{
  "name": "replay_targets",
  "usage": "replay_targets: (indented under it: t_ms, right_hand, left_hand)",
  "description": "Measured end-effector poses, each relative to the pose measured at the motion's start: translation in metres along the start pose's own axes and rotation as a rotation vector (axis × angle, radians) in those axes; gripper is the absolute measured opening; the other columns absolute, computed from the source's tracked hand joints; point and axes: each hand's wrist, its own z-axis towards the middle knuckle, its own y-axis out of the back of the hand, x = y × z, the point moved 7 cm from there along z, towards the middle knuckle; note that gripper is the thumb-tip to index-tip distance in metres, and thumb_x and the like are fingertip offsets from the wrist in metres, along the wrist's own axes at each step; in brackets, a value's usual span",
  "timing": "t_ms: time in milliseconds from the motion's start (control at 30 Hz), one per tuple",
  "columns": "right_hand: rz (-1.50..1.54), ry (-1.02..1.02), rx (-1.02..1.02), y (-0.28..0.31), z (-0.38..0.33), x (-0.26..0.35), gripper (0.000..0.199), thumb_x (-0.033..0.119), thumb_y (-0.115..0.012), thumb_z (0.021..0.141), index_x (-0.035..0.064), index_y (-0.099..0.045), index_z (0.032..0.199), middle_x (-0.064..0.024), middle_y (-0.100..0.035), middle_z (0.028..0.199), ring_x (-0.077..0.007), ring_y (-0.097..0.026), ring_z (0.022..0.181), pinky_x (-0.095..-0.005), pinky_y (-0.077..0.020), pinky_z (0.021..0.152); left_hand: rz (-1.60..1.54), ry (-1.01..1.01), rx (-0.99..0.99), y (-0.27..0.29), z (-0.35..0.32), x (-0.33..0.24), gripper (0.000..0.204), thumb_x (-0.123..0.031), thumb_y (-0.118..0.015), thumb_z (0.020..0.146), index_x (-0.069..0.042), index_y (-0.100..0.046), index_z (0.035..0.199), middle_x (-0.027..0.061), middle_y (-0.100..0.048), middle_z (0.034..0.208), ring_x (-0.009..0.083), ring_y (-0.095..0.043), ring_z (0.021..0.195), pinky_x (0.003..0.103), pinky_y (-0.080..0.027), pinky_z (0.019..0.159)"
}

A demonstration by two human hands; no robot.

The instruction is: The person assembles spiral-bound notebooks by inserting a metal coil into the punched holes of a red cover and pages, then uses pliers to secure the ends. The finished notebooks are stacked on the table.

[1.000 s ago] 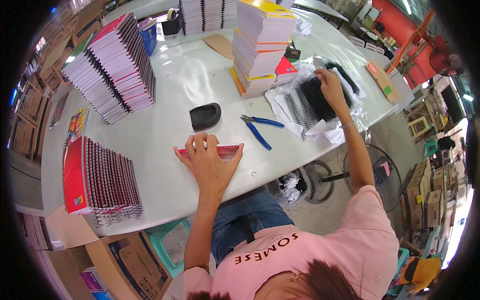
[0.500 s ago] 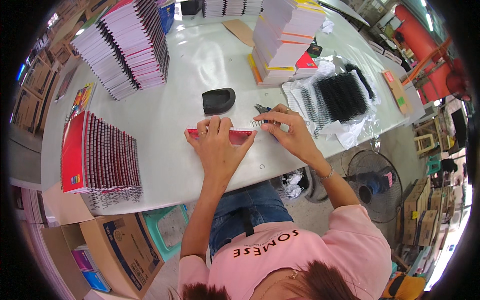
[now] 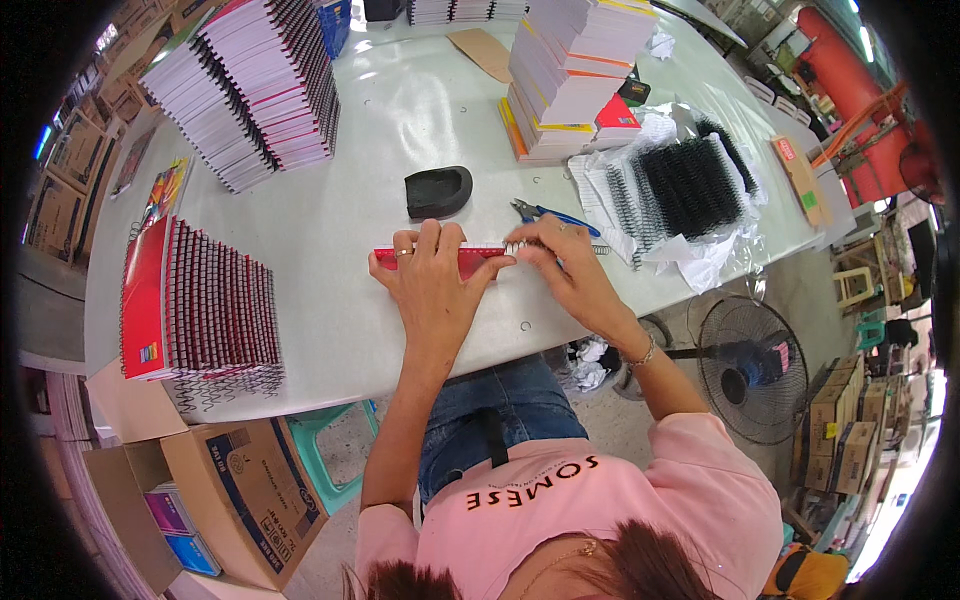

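My left hand is closed round a red-covered notebook, holding it on the table with its punched edge facing away from me. At the notebook's right end, my right hand pinches a dark spiral binding coil. The coil's end meets the notebook's edge, and its other end shows past my fingers. Just beyond my right hand lie blue-handled cutting pliers. A black curved block rests on the table past the notebook.
A pile of black coils lies on crumpled white wrapping at the right. Bound red notebooks are stacked at the left, with taller spiral-bound stacks behind. Unbound books stand at the back. A floor fan is beside the table.
My right hand has moved slightly left, bringing the coil up to the notebook's right end. The pliers, partly covered before, now show more fully. My left hand keeps its hold.
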Motion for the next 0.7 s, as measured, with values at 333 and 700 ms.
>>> replay_targets:
  t_ms: [333,700]
  right_hand:
    - [-0.219,0.052,-0.141,-0.006,0.013,0.007,0.01,0.015,-0.058,0.096,0.0081,-0.062,0.102,-0.0083,-0.063,0.096,-0.0261,-0.058,0.092,-0.0394,-0.033,0.089]
    - [-0.245,0.107,-0.191,-0.016,0.023,0.011,0.012,0.018,-0.059,0.098,0.0067,-0.063,0.099,-0.0078,-0.058,0.09,-0.0244,-0.055,0.085,-0.0375,-0.0339,0.088]
  left_hand:
    - [-0.073,0.037,0.02,0.002,0.001,0.003,0.034,-0.042,-0.068,0.089,-0.013,-0.059,0.105,0.0025,-0.055,0.106,0.0258,-0.05,0.108,0.059,-0.027,0.1]
    - [-0.422,0.201,-0.3,0.011,-0.012,0.031,0.051,-0.028,-0.084,0.079,-0.008,-0.055,0.117,0.0157,-0.037,0.127,0.0354,-0.04,0.121,0.05,-0.035,0.101]
